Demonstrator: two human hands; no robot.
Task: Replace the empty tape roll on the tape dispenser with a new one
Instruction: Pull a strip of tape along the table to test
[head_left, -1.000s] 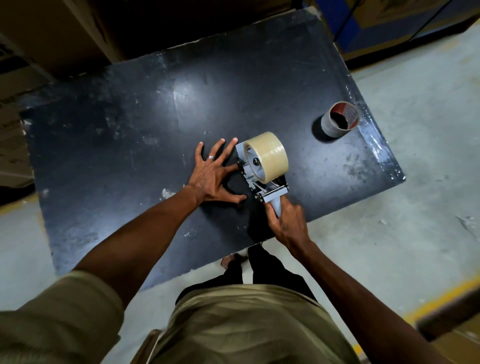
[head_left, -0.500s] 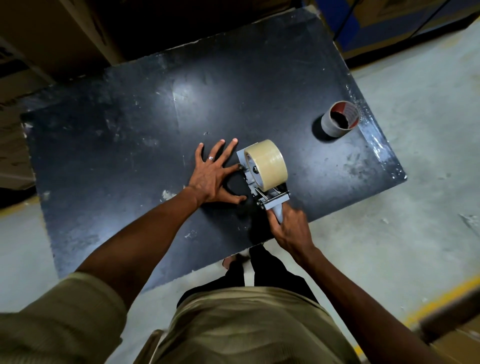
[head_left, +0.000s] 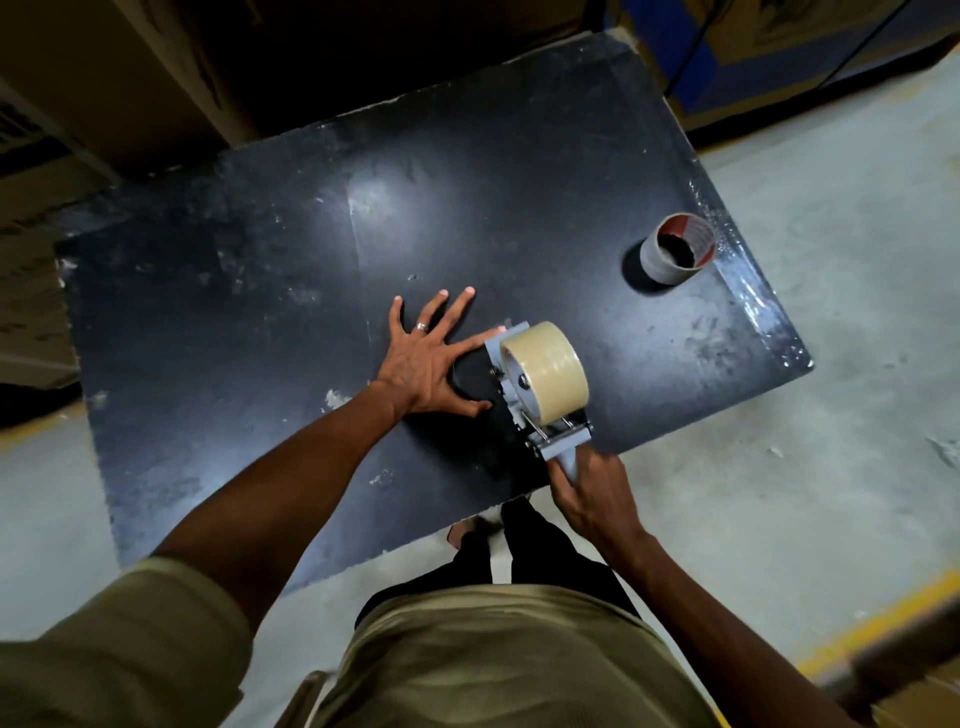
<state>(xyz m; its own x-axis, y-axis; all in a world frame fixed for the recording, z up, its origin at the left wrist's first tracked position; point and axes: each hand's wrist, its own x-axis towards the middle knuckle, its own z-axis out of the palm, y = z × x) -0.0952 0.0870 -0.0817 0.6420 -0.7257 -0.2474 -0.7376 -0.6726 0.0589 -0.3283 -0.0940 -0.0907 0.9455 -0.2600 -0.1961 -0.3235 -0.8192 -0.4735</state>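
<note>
A grey tape dispenser (head_left: 555, 439) stands near the front edge of the black table (head_left: 270, 291), with a full clear-tan tape roll (head_left: 550, 370) mounted on its hub. My right hand (head_left: 597, 493) is shut around the dispenser's handle at the table edge. My left hand (head_left: 426, 358) lies flat on the table with fingers spread, its index finger touching the dispenser's front plate. An empty cardboard core (head_left: 675, 249) with a red and white inner label stands on end at the right side of the table, apart from both hands.
Cardboard boxes (head_left: 130, 78) stand behind the table on the left. A blue box (head_left: 779, 47) and cables sit behind it on the right. The concrete floor (head_left: 831, 415) runs right of and in front of the table, with a yellow line (head_left: 883, 623) at lower right.
The dispenser with its roll has slid a little toward me and to the right along the table, drawn by my right hand. My left hand has stayed flat in place.
</note>
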